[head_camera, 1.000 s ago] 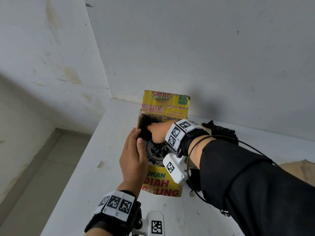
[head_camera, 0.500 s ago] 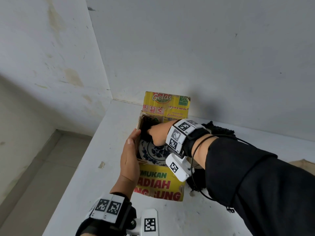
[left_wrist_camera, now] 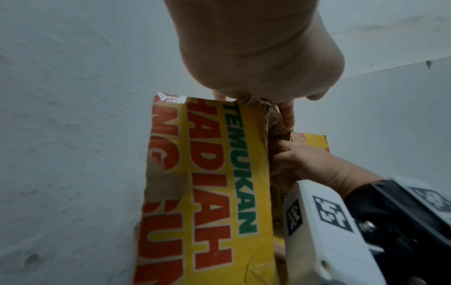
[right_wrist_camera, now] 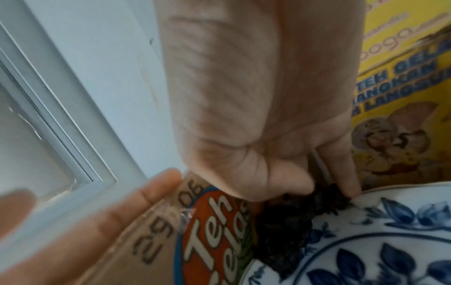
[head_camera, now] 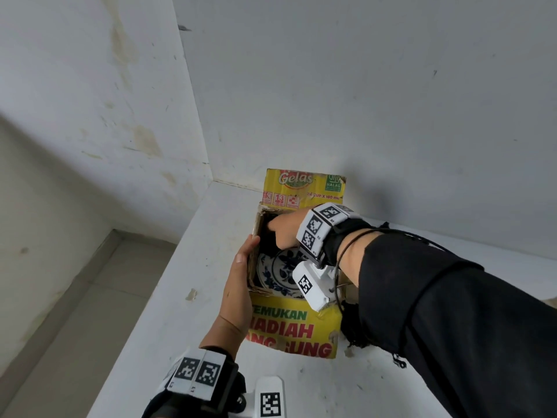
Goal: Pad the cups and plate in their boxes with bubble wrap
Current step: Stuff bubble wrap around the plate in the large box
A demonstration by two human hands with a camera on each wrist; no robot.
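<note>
A yellow cardboard box (head_camera: 294, 328) stands open on the white counter, with a blue-and-white plate (head_camera: 278, 271) lying inside it. My right hand (head_camera: 272, 229) reaches into the box's far left corner. There its thumb and a finger (right_wrist_camera: 346, 173) pinch a wad of black bubble wrap (right_wrist_camera: 292, 221) and press it down between the plate's (right_wrist_camera: 390, 241) rim and the box wall. My left hand (head_camera: 245, 251) grips the box's left wall, thumb outside and fingers (left_wrist_camera: 285, 113) over the rim. No cups are in view.
The box sits in a corner, close to the back wall. Its far flap (head_camera: 304, 188) stands upright. The counter (head_camera: 187, 327) drops off to the floor at the left. More black crumpled material (head_camera: 352, 324) lies against the box's right side, under my right arm.
My left hand has slid from over the plate to the box's left wall, uncovering more of the plate. My right hand stays in the far left corner on the black wrap.
</note>
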